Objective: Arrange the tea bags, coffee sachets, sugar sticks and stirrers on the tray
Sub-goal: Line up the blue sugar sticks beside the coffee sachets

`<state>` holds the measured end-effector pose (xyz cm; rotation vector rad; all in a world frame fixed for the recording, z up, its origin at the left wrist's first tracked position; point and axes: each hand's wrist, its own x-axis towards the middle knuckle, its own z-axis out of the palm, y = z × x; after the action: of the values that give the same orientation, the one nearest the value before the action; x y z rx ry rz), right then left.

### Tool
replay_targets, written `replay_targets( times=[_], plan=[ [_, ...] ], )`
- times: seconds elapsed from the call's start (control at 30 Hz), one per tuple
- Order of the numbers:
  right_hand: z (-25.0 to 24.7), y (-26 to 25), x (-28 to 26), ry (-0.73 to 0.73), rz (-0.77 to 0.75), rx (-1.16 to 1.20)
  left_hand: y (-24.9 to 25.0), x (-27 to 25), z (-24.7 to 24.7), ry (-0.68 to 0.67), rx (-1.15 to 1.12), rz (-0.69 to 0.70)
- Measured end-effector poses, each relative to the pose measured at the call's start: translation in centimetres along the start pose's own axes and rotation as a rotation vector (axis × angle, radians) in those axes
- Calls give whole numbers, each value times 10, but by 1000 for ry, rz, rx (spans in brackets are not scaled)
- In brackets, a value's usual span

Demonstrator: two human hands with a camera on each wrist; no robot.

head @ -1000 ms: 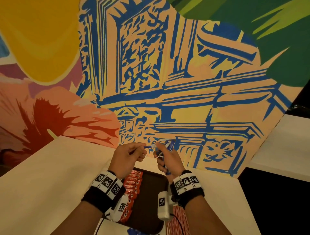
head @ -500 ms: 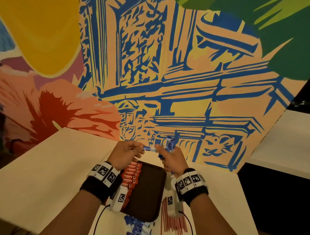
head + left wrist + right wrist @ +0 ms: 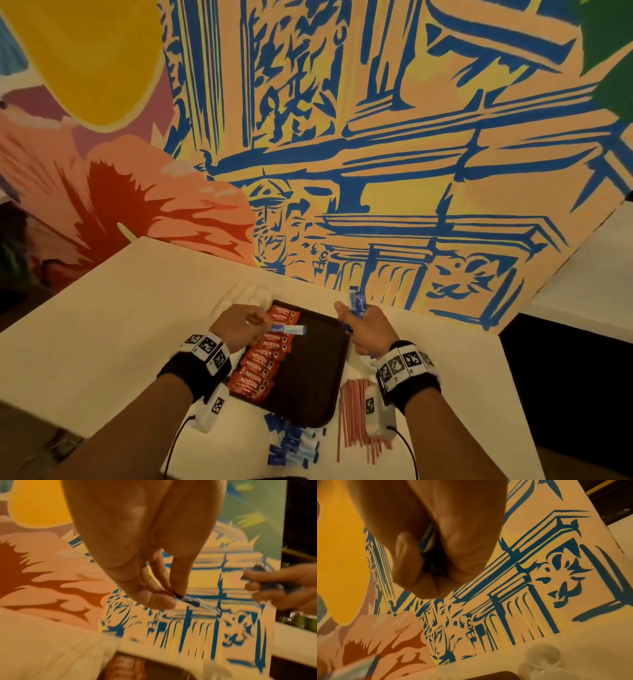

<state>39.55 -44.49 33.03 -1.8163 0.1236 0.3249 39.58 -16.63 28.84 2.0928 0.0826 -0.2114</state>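
**Sugar sticks held over the tray**

A single blue sugar stick is pinched by one end between thumb and fingertips of the left hand and is held level above the far left part of the tray; in the left wrist view the stick is seen pointing away from the hand toward 3 o'clock. Under it, a column of red coffee sachets is laid along the tray's left side, each overlapping the next. The rest of the dark tray is bare.

At 3 o'clock from the tray's far edge, a bunch of blue sugar sticks is gripped in the curled fingers of the right hand, with the ends standing up above the fist. More blue sugar sticks are heaped on the white table at 6 o'clock from the tray, just off its near edge. Red stirrers are lain side by side at 4 o'clock, just beside the tray's right edge. White cups are seen on the table in the right wrist view.
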Motion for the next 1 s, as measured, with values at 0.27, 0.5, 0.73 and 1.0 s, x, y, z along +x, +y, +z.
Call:
replay_targets(
  times=[0.27,0.5,0.73,1.0],
  plan=[
    [22,30,18,-63,91,-86,-99,24,58,-218,446,-170],
    [36,37,32,-77,99,-219,-135,38,94,-327,612,-166],
    [42,35,44,-74,137,-207,-137,48,106,-428,881,-69],
    [50,43,51,-88,197,-158,-140,46,110,-470,970,-31]
  ],
)
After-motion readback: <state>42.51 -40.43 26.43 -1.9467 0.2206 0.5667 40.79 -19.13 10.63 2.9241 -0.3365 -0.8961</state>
